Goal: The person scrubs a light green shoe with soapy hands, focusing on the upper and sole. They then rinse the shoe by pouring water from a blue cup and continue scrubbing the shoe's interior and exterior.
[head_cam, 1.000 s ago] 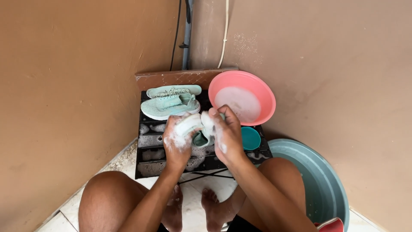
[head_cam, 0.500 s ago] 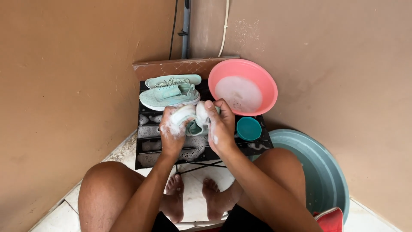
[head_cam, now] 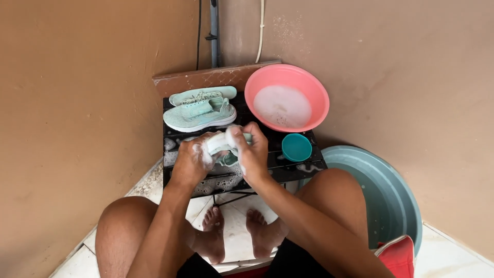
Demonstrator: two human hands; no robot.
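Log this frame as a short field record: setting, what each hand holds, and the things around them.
setting: corner of tan walls, tiled floor, person seated over a dark slatted rack
left hand: soapy, grips the soapy shoe from the left
right hand: fingers closed over the same shoe from the right
second shoe: mint, lying on the rack behind the hands
pink basin: holds sudsy water
teal cup: right of the hands
grey-green tub: on the floor, far right

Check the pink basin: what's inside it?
The pink basin holds cloudy, soapy water with foam near its front edge. The water is opaque, so anything lying beneath its surface cannot be seen. Nothing visible floats on it or sticks out.
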